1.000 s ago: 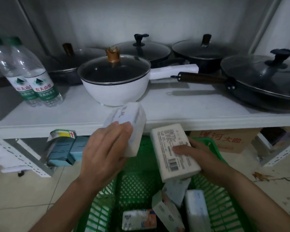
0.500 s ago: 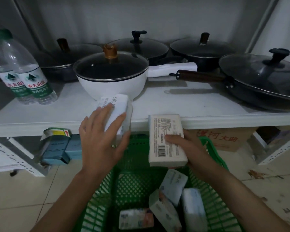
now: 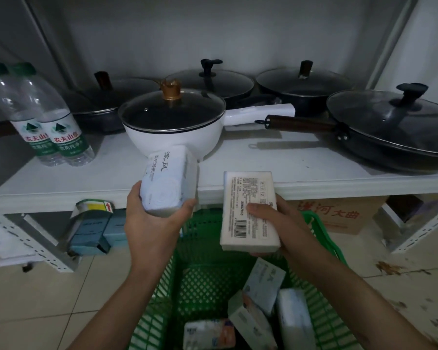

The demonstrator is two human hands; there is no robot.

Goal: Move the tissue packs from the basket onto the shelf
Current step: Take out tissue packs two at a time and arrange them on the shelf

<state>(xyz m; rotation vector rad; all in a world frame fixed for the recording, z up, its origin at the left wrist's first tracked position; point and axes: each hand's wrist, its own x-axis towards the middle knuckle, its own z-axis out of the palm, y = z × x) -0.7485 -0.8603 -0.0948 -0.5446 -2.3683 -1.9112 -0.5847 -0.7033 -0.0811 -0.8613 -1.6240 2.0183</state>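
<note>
- While a pack is gripped by the left hand at the shelf edge
- a second pack is held in the right hand, above the basket

Pack in left hand: white-blue tissue pack, printed face up, far end over the front edge of the white shelf, just before the white pan.
Pack in right hand: white tissue pack, barcode side up, lengthwise, far end at the shelf lip, above the basket.
Basket: green mesh basket on the floor under the shelf edge.
Packs left in basket: four; one flat, three leaning together.
</note>
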